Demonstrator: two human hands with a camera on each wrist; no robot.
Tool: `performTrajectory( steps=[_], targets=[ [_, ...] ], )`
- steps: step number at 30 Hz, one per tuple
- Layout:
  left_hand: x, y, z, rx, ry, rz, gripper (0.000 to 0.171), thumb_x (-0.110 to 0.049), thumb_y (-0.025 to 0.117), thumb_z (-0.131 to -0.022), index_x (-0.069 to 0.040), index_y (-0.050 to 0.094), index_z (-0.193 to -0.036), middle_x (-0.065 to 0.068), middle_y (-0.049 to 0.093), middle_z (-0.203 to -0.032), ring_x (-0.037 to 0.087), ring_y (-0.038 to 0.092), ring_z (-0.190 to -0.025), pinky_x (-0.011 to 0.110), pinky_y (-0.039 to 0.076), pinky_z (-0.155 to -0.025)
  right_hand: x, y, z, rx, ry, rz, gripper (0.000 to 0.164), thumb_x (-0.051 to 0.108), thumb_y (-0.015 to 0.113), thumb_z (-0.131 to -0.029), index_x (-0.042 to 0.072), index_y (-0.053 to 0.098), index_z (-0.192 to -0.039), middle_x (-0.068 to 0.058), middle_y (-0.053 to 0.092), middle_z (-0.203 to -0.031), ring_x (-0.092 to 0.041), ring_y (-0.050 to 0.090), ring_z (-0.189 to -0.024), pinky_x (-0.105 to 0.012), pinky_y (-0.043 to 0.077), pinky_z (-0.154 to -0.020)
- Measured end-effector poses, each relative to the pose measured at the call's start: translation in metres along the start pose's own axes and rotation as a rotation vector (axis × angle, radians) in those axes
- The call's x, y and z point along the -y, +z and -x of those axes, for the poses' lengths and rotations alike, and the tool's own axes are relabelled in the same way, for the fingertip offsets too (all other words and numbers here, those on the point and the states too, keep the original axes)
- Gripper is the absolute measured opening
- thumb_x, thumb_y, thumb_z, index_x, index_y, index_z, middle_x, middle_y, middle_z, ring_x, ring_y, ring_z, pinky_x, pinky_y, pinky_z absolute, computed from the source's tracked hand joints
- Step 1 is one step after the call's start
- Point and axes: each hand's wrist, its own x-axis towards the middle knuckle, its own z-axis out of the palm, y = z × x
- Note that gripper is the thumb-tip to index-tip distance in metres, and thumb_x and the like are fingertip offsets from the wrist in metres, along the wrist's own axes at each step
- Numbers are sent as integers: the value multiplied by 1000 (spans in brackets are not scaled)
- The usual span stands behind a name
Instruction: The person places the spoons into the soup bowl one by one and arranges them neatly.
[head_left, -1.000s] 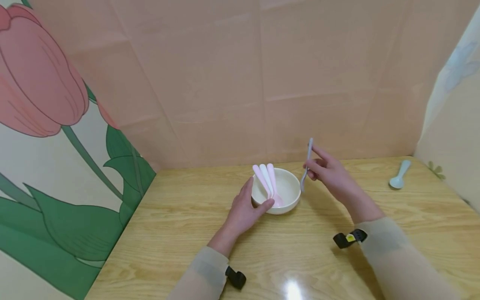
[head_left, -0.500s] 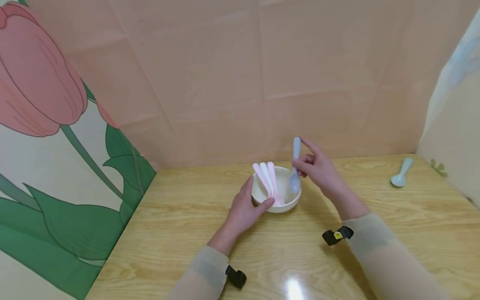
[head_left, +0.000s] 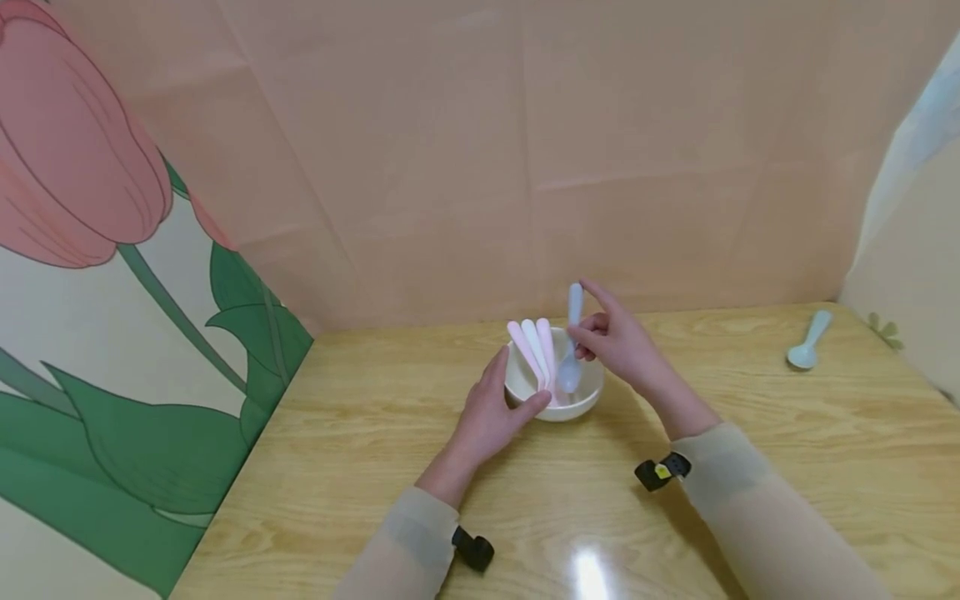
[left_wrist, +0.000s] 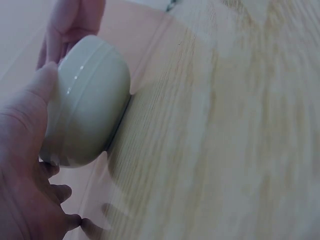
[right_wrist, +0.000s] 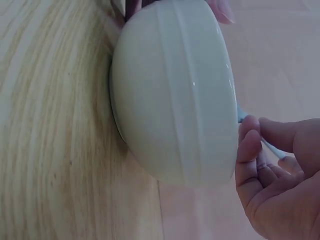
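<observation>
A white bowl point(head_left: 588, 400) stands upright on the table. My left hand point(head_left: 487, 417) holds its left side, thumb at the near rim and fingers round the outside. Three spoons lean inside against the far rim: a pink spoon point(head_left: 523, 346), a white spoon point(head_left: 535, 340) and another pink spoon point(head_left: 546, 337). My right hand point(head_left: 618, 342) pinches a light blue spoon point(head_left: 569, 371) by the handle, its scoop end down within the bowl's opening. In the right wrist view the bowl wall point(right_wrist: 165, 95) hides that scoop, while the pinching fingertips point(right_wrist: 250, 145) show beside the rim.
A pale blue-green spoon point(head_left: 804, 354) lies at the far right of the wooden table point(head_left: 360, 433). Close behind the bowl rises a pinkish cloth wall point(head_left: 420, 208), and a tulip-printed panel point(head_left: 150, 400) borders the left side.
My right hand has carried the light blue spoon leftward, from beside the bowl's right rim to over its inside, turning the scoop's face into view. My left hand keeps its hold on the bowl.
</observation>
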Motion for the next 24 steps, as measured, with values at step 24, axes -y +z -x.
performTrajectory(
  steps=[24],
  targets=[
    [-3, -1, 1, 12, -14, -4, 112, -76, 66, -99, -20, 12, -179, 8, 24, -182, 43, 36, -159, 63, 35, -125, -2, 15, 2, 37, 51, 186, 85, 5, 72, -107, 14, 24, -177, -20, 77, -103, -27, 73, -79, -41, 64, -76]
  ],
)
